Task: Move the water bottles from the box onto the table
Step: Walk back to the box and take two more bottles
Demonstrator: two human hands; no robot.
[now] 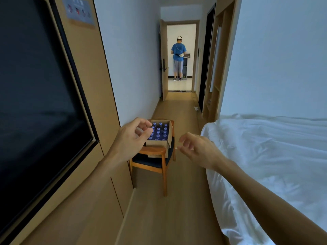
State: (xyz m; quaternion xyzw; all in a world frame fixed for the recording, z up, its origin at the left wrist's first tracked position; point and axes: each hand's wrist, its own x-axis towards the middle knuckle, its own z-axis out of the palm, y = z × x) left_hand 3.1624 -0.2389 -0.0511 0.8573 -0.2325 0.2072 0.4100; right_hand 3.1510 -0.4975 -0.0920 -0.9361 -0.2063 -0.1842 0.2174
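Both hands are raised and hold nothing. The left hand (pixel 131 134) has loosely curled fingers, the right hand (pixel 196 148) is relaxed and spread. Beyond them the box (pixel 158 145) sits on a wooden chair (pixel 159 163), its flaps open, packed with water bottles (pixel 158 131) standing upright — only their blue caps show. From this view the left hand's fingertips overlap the box's near-left corner, but I judge it well short of touching; the right hand hangs off to the box's right, beside the bed (pixel 265 147).

Full bottles should be fairly heavy, with smooth walls that give a little when squeezed (likely slippery if damp). Packed this tightly, the cap and neck look like the only place to pinch one — then lift straight up.

The bottle bodies are hidden inside the cardboard, so how full they are cannot be told. No table is in view.
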